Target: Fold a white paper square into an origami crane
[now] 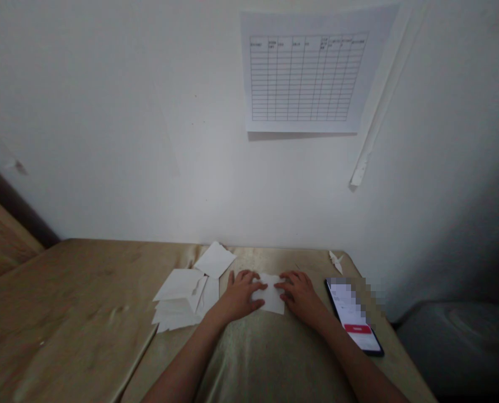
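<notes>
Well to the left of the small white sheet point(272, 299) lies a loose, overlapping pile of paper pieces point(176, 285), and between the two, farther toward the wall point(149, 168), a separate paper square point(216, 260); to handle the sheet well, its left side is best kept free of that pile, so that nothing slips beneath it. The sheet itself lies on the cloth-covered surface point(283, 364), between the hands, and good work on it would seem to call for even, light pressure from both sides: smoothing outward from the middle, edges squared by fingertip, no dragging (thin paper creases wherever a thumb pushes too hard). As for pose, the left hand point(241, 294) comes in from the sheet's left, palm down, fingers spread and a little bent, index finger and thumb reaching toward its left side; they seem to rest on the paper rather than clasp it. The right hand point(303, 294) mirrors this from the sheet's right, palm down, fingertips over the paper's right side, parted and bent; whether either hand lightly pinches an edge, I cannot tell. Farther right of the sheet, a small paper scrap point(336, 261) lies toward the wall, and a phone point(354, 319) with a lit screen lies nearer, beside the right forearm point(342, 347).
</notes>
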`<state>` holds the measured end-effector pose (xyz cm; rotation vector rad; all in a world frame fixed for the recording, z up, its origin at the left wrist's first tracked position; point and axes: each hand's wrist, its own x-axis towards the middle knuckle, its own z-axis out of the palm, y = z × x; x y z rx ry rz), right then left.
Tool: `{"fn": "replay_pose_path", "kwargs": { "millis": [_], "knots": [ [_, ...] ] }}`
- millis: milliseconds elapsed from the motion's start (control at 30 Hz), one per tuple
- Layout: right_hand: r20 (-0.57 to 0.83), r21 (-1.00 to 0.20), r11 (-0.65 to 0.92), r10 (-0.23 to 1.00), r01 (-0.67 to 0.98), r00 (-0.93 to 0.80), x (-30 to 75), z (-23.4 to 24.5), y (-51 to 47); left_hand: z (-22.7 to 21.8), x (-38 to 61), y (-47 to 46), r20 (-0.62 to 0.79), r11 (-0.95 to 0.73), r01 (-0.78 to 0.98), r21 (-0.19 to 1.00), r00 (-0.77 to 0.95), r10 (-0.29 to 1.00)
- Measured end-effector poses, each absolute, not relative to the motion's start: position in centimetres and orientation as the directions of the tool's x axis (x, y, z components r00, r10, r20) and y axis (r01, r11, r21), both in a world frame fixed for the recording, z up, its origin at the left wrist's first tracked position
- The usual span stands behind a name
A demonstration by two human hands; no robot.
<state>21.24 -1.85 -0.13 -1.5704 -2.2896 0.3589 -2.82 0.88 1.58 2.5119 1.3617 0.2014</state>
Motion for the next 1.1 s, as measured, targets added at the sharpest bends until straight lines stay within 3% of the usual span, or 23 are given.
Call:
{"fn": "replay_pose_path", "kwargs": {
  "millis": [300, 700, 1100],
  "knots": [
    [0.022, -0.358, 0.331, 0.938, 0.873, -0.346, 21.4, 0.4, -2.2, 3.3, -3.6, 0.6, -0.224, -0.495, 0.802, 0.336, 0.578, 0.785],
    [0.012, -0.4, 0.377, 0.913, 0.835, -0.407, 21.4, 1.0, -2.3, 3.2, -3.7, 0.7, -0.226, -0.497, 0.8, 0.337, 0.581, 0.782],
    [-0.041, -0.451, 0.324, 0.923, 0.832, -0.382, 21.5, 1.2, -2.1, 2.4, -3.4, 0.5, -0.121, -0.529, 0.795, 0.296, 0.581, 0.805]
  ]
}}
